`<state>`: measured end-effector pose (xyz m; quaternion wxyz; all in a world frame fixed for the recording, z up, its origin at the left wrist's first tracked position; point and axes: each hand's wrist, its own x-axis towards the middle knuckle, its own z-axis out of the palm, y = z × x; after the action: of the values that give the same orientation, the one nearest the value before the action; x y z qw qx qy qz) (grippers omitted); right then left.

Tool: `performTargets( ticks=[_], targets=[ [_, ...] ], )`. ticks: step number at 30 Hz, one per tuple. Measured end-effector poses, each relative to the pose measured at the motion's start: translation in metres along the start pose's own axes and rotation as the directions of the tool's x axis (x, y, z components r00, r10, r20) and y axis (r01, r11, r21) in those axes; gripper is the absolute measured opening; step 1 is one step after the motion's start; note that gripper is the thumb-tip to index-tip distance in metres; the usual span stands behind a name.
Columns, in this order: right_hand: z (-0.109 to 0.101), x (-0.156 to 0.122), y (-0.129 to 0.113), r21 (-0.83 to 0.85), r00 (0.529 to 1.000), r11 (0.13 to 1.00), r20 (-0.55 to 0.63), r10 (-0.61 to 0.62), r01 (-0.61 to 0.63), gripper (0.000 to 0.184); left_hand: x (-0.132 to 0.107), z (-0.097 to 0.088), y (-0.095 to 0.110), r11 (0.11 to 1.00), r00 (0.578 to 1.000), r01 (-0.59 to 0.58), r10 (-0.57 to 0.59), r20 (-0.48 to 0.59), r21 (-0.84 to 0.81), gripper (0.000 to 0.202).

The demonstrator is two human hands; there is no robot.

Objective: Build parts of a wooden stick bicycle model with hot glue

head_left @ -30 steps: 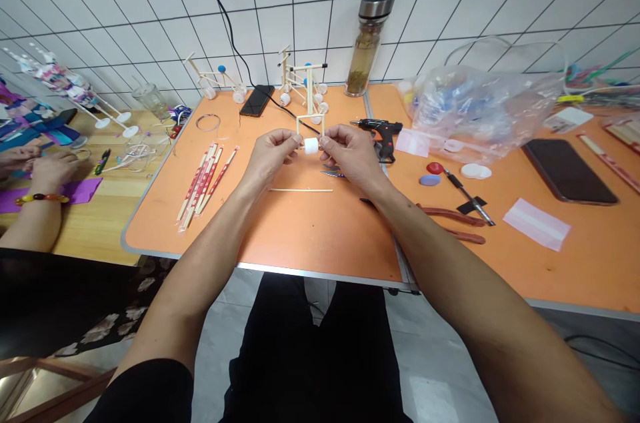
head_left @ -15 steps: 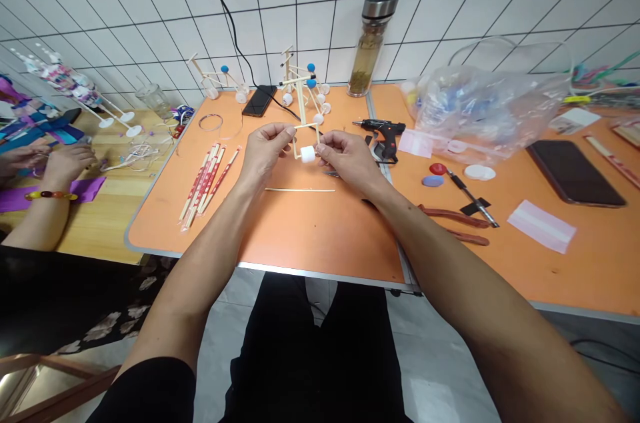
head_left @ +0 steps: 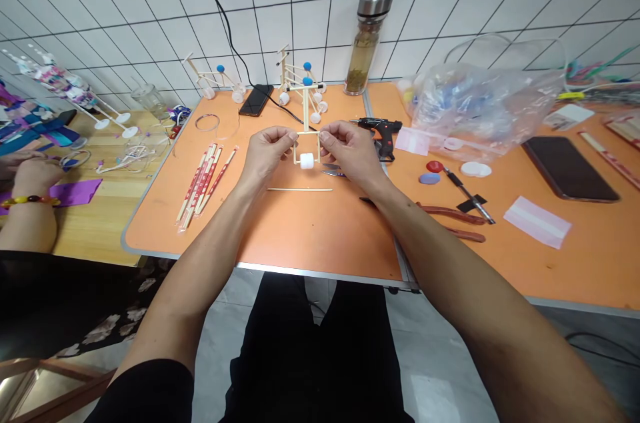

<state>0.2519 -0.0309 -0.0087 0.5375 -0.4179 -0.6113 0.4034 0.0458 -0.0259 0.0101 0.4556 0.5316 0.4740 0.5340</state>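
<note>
Between my hands is a small wooden-stick frame with dark-tipped crossbar at its top and a white roller across its lower end. My left hand pinches the frame's left corner between thumb and fingers. On the other side, my right hand pinches the right corner. The frame is held above the orange table. A thin loose stick lies on the table just below it. Behind stand similar stick models with blue balls and white wheels.
Wrapped chopsticks lie to the left. A black glue gun, pliers, a pen and a phone are on the right. A glass bottle stands at the back. At far left, another person's hand rests by purple paper.
The frame has turned to face me more squarely, its roller now level and lower. My right hand has shifted slightly up at the corner. The view has moved slightly.
</note>
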Motion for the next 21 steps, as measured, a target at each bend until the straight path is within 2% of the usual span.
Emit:
performTargets(
  ticks=[15,21],
  targets=[
    [0.0006,-0.0004,0.0005,-0.001,1.0,1.0,-0.01,-0.008,0.008,0.05,-0.0002,0.002,-0.004,1.0,1.0,0.007,-0.007,0.01,0.016,0.026],
    [0.0022,-0.0007,0.0054,-0.005,0.998,1.0,0.056,0.021,-0.021,0.052,0.0,0.001,-0.0021,1.0,1.0,0.027,-0.027,-0.013,-0.004,0.029]
  ],
)
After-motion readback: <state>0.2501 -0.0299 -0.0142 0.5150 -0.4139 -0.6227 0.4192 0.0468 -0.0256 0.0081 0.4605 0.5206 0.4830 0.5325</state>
